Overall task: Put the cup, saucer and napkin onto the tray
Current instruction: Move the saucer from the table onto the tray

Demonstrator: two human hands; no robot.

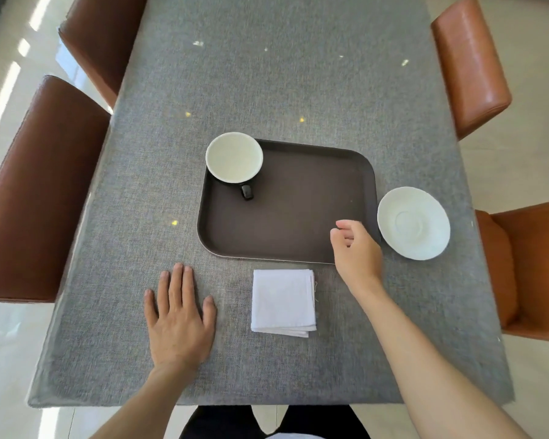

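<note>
A dark brown tray (298,210) lies in the middle of the table. A black cup (234,157) with a pale inside stands in the tray's far left corner, its handle pointing toward me. A white saucer (413,223) rests on the cloth just right of the tray. A folded white napkin (283,302) lies on the cloth in front of the tray. My left hand (179,315) is pressed flat on the cloth, left of the napkin. My right hand (355,248) hovers over the tray's near right corner, fingers loosely curled and holding nothing.
The table carries a grey cloth (267,74). Brown leather chairs stand along the left side (42,191) and orange ones along the right (469,64). The table's near edge is close to my body.
</note>
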